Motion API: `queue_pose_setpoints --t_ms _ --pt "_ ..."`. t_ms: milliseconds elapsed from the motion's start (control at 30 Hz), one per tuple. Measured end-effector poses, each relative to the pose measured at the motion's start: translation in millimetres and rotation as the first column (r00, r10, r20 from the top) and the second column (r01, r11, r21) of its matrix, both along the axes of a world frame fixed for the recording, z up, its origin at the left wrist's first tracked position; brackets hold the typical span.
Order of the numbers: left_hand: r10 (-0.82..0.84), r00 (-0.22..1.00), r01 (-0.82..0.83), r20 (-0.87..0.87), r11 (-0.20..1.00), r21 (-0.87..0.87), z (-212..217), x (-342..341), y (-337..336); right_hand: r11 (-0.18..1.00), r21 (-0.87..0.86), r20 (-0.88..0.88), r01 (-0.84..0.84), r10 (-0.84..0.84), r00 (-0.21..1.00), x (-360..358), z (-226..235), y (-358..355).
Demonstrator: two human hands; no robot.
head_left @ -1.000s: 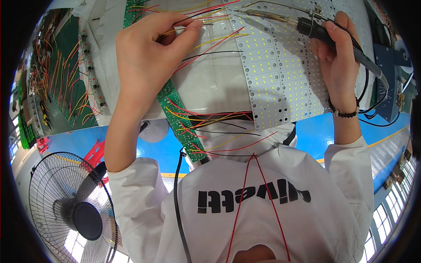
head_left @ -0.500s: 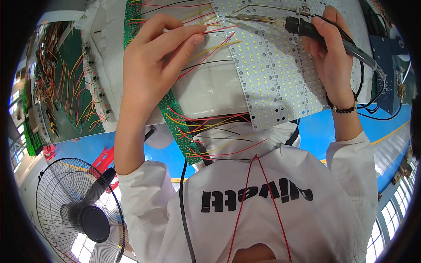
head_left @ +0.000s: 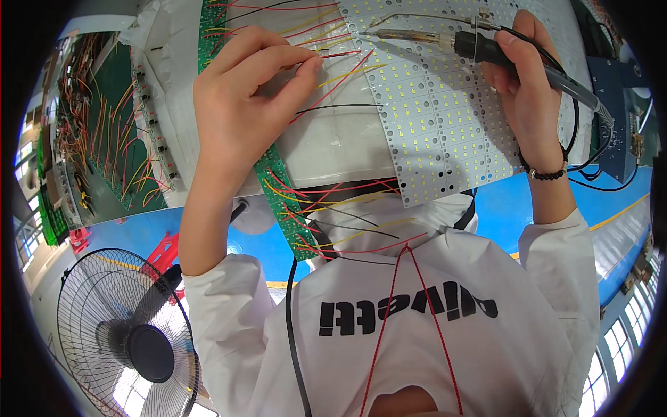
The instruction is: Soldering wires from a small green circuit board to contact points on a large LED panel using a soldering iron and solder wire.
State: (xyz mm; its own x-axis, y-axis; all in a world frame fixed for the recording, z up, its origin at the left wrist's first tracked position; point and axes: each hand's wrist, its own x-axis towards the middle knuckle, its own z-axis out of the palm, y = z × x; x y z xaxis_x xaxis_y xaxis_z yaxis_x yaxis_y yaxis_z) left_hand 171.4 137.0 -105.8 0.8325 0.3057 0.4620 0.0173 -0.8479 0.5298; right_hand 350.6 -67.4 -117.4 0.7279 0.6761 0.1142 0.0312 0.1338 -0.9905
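Hands pinching wire (head_left: 326,62), gripping soldering iron (head_left: 479,47)

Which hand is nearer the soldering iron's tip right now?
Left. The left hand pinches thin wires just beside the iron's tip; the right hand grips the soldering iron handle, farther back.

A blue tabletop (head_left: 517,208) with a yellow stripe runs across the middle of the frame and curves down toward the right. At lower left stands a black wire-caged fan (head_left: 128,340), with a red object (head_left: 163,256) just above it. Along the left edge, racks of green boards with coloured wires (head_left: 104,146) fill the space, and bright windows (head_left: 622,333) show at the lower right rim.
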Motion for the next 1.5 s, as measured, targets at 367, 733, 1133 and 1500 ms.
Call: queue_pose_setpoints --t_ms 367,733,1133,1500 --pt "-0.023 1.000 0.022 -0.004 0.999 -0.032 2.3 -0.2 0.0 0.999 -0.017 -0.010 -0.038 0.038 0.999 0.1 1.3 -0.7" --pt "0.003 0.999 -0.008 -0.039 0.993 -0.122 1.4 -0.8 -0.5 0.999 0.027 -0.034 -0.033 0.034 0.999 -3.1 4.8 0.7" --pt "-0.008 1.000 0.004 -0.023 0.985 -0.174 -3.4 0.7 1.2 1.000 -0.009 0.013 -0.004 0.004 1.000 -4.3 7.3 1.3" --pt "0.006 0.999 -0.012 -0.038 0.989 -0.144 -2.3 1.1 0.0 0.999 -0.046 0.033 0.015 -0.014 0.999 -5.9 6.1 3.1"
